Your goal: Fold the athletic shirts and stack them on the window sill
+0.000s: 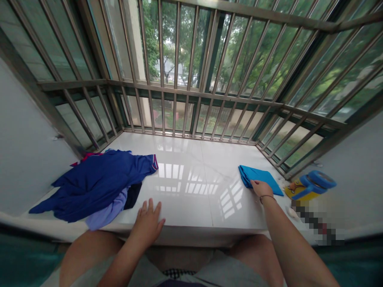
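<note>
Okay, we're at a white marble window ledge [191,199] with steel security bars [191,52] beyond it, and both hands are down on the stone. Over by the right hand [261,188], the fingers are curled lightly onto the near edge of a turquoise cloth [259,178], which lies folded over on itself, with a rumpled corner away from the hand and to its left. Are those fingers actually pinching the fabric or just resting on it? From this view, I cannot tell. A thin bracelet [267,197] sits on that wrist, and the right arm reaches forward and slightly outward from the body. Now the left hand [147,223]: it's wide open, palm down, fingers spread on the ledge's near edge, holding nothing. Well to the front and left of that hand sits a loose heap of clothes, not folded so far: a rumpled navy garment [95,183] on top, a lavender garment [107,210] poking out beneath, and a dark piece of fabric [133,195] tucked in beside them. So that's 1 cloth folded and 1 heap left unfolded as things lie. Just to the right of the right hand, a blue plastic object [314,184] sits on a yellow item [295,191], and a small white object [291,212] lies nearer the ledge's front, beside a pixelated patch that hides whatever is there.
</note>
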`<move>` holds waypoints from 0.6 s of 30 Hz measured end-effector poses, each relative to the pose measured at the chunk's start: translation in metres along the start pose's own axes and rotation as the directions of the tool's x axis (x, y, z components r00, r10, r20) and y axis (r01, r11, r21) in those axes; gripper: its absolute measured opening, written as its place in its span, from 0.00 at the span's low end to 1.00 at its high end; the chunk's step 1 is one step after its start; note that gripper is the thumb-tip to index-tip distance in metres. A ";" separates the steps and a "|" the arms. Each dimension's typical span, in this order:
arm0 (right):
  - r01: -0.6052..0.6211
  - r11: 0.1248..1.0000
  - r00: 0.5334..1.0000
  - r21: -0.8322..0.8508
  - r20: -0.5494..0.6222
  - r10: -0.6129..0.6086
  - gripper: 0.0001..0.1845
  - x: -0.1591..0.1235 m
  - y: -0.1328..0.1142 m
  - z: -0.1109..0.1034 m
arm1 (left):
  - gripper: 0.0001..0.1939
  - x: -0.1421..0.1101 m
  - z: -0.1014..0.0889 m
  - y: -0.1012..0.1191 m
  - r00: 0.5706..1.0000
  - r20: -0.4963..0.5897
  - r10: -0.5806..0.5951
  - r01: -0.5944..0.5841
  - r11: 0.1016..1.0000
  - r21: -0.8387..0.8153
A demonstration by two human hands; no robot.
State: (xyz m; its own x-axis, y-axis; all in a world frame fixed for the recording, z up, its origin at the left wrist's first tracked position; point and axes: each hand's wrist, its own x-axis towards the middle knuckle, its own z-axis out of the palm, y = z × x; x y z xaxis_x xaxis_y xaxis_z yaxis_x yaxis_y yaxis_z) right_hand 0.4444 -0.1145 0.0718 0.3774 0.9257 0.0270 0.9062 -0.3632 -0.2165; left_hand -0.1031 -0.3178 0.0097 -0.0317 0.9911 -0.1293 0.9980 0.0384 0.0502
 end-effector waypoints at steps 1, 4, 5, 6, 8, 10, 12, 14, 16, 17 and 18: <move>-0.013 1.000 1.000 0.018 0.021 0.012 0.22 0.001 0.002 -0.001 | 0.36 0.000 0.000 0.002 1.000 0.003 -0.007 0.007 1.000 0.009; -0.054 0.997 0.995 0.061 0.089 0.049 0.21 0.001 0.002 -0.001 | 0.37 0.000 0.002 0.006 1.000 0.005 -0.027 0.027 0.999 0.030; -0.060 0.996 0.994 0.070 0.097 0.053 0.20 0.001 0.002 -0.001 | 0.37 0.000 0.004 0.007 0.999 0.000 -0.033 0.033 0.999 0.034; -0.063 0.995 0.993 0.078 0.100 0.055 0.19 0.000 0.000 0.000 | 0.37 0.001 0.005 0.007 0.999 -0.007 -0.037 0.038 0.999 0.037; -0.058 0.994 0.994 0.092 0.093 0.049 0.18 -0.002 -0.003 0.002 | 0.36 0.001 0.010 0.008 0.999 -0.028 -0.044 0.045 0.999 0.031; -0.049 0.994 0.996 0.101 0.078 0.041 0.17 -0.004 -0.006 0.004 | 0.36 0.001 0.016 0.009 0.997 -0.053 -0.049 0.050 0.999 0.020; -0.035 0.993 0.997 0.115 0.067 0.028 0.15 -0.007 -0.009 0.004 | 0.36 0.001 0.020 0.009 0.995 -0.083 -0.052 0.053 0.998 0.016; -0.032 0.991 0.998 0.133 0.055 0.025 0.13 -0.010 -0.011 0.002 | 0.36 0.001 0.023 0.010 0.994 -0.097 -0.054 0.057 0.998 0.029; -0.045 0.987 0.998 0.157 0.040 0.039 0.11 -0.012 -0.013 -0.001 | 0.36 0.000 0.023 0.010 0.994 -0.092 -0.055 0.060 0.997 0.046; -0.056 0.984 0.998 0.172 0.027 0.052 0.11 -0.013 -0.014 -0.004 | 0.36 0.000 0.023 0.010 0.995 -0.088 -0.056 0.060 0.997 0.053; -0.068 0.980 0.998 0.189 0.009 0.067 0.11 -0.013 -0.015 -0.007 | 0.37 0.000 0.022 0.011 0.995 -0.085 -0.056 0.061 0.996 0.057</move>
State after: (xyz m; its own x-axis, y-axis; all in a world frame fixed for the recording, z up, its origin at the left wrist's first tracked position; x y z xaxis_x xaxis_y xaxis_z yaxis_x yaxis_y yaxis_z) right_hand 0.4268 -0.1221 0.0817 0.4359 0.9000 0.0037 0.8263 -0.3986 -0.3980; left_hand -0.0907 -0.3205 -0.0118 -0.0921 0.9946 -0.0471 0.9957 0.0915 -0.0145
